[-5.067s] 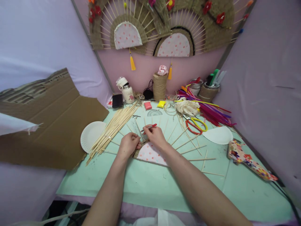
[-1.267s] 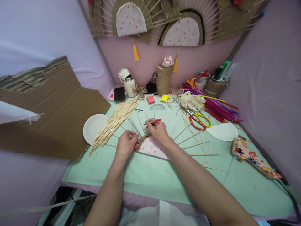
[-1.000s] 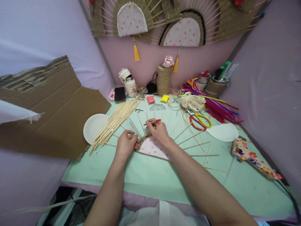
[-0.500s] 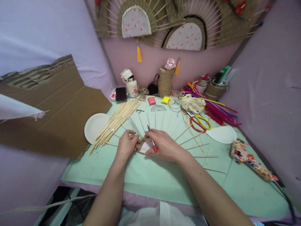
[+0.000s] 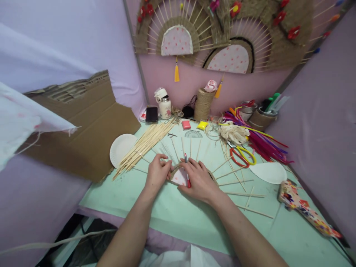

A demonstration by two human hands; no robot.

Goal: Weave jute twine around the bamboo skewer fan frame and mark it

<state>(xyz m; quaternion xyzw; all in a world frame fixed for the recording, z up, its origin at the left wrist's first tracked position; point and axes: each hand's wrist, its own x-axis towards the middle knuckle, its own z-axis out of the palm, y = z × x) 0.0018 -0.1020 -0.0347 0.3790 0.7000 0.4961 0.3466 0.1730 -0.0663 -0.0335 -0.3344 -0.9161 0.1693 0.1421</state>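
Note:
A half-round fan base (image 5: 178,177), brown with a white, pink-dotted cloth face, lies on the table, thin sticks fanning out around its curve. My left hand (image 5: 157,173) is at its left end, fingers curled and pinched at the edge; the exact contact is partly hidden. Over the right part of the base lies my right hand (image 5: 202,182), covering much of it. A red pen (image 5: 188,182) is held upright-looking along its index finger, between the fingers. A clear ruler (image 5: 166,151) lies just beyond my left hand.
A bundle of sticks (image 5: 147,144) and a paper plate (image 5: 120,148) lie left, near brown cardboard (image 5: 83,144). Scissors (image 5: 242,156), pipe cleaners (image 5: 267,146), a cut white plate piece (image 5: 269,172) and a flower-patterned glue gun (image 5: 306,211) are right. Twine (image 5: 203,105) stands behind.
The view has shifted, so the scene sits further right and lower. My right hand has slid rightward off the cloth face, its fingers flatter, the pen tilting less. My left hand stays at the edge.

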